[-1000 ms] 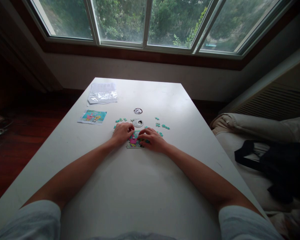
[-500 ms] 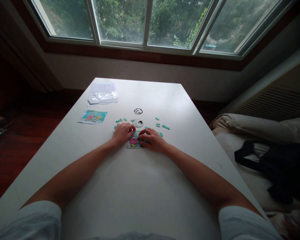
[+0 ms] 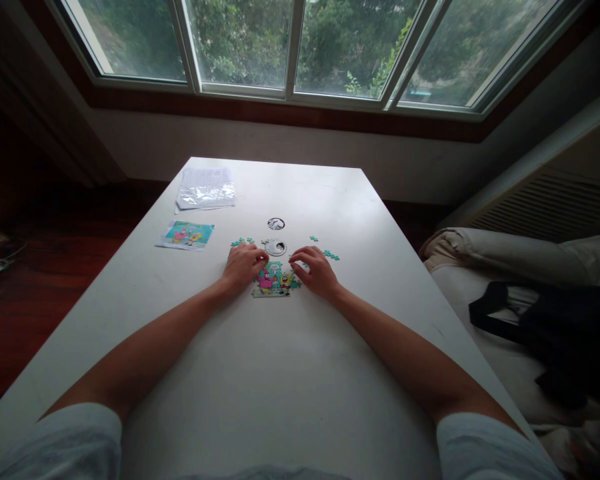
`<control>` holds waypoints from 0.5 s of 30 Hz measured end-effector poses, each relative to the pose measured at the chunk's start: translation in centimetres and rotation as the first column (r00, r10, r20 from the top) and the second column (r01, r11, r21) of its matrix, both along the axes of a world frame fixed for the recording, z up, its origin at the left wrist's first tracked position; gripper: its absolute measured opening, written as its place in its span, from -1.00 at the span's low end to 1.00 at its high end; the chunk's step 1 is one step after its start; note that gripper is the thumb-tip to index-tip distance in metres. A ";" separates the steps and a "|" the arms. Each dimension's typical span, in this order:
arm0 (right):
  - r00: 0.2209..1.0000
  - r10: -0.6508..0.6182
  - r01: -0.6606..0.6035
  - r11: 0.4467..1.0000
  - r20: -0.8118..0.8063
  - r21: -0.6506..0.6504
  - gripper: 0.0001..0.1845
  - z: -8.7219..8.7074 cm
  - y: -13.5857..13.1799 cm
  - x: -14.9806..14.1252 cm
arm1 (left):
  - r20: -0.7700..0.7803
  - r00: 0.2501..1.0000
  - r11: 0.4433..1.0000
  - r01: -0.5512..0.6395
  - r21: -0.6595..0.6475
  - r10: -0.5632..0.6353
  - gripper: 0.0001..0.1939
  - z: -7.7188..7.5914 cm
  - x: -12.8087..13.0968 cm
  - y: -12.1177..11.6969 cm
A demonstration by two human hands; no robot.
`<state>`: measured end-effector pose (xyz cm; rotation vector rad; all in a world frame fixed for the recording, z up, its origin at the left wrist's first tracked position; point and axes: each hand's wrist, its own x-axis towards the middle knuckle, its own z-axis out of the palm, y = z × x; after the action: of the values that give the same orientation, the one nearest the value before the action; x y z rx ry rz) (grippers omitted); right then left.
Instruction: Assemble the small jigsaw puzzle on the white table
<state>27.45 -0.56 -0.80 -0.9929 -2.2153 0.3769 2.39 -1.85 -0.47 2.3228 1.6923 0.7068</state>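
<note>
A partly assembled jigsaw puzzle [image 3: 275, 281] with pink and yellow cartoon figures lies flat on the white table, between my two hands. My left hand [image 3: 243, 268] rests at its upper left edge, thumb and fingers drawn together in a pinch; whatever is between the fingertips is too small to make out. At the upper right edge is my right hand [image 3: 316, 270], its fingers curved and the thumb apart from them, with nothing visible held. Loose green puzzle pieces [image 3: 331, 255] lie beyond the right hand, and other loose pieces [image 3: 243, 241] lie behind the left.
Two round, metallic-looking discs [image 3: 276, 247] lie behind the puzzle. On the left of the table [image 3: 280, 373] are a printed cartoon picture [image 3: 187, 235] and a clear plastic bag with paper [image 3: 207, 188]. A sofa [image 3: 460, 287] with a dark bag stands at the right.
My right hand has moved right and slightly back, off the puzzle, uncovering the yellow figure; it now hides some loose pieces. My left hand has shifted slightly left.
</note>
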 end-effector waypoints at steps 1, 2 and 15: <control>0.996 -0.088 0.088 0.996 0.022 0.013 -0.79 0.0 0.2 0.3 | 0.001 1.000 1.000 -0.010 0.006 0.010 -0.79 0.0 -0.2 0.0; 0.983 -0.174 0.173 0.985 0.051 0.027 -0.79 -0.1 0.5 0.6 | 0.000 1.000 1.000 -0.023 0.014 0.023 -0.78 0.1 -0.4 0.0; 0.878 -0.146 0.196 0.979 0.456 -0.064 -0.11 -1.3 2.3 2.5 | -0.180 0.971 0.984 -0.169 -0.046 0.159 -0.34 -1.4 -5.4 2.4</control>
<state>29.93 1.77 -2.09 -1.4447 -2.5048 0.2002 -3.00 0.51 -1.91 2.2815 1.9708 0.4804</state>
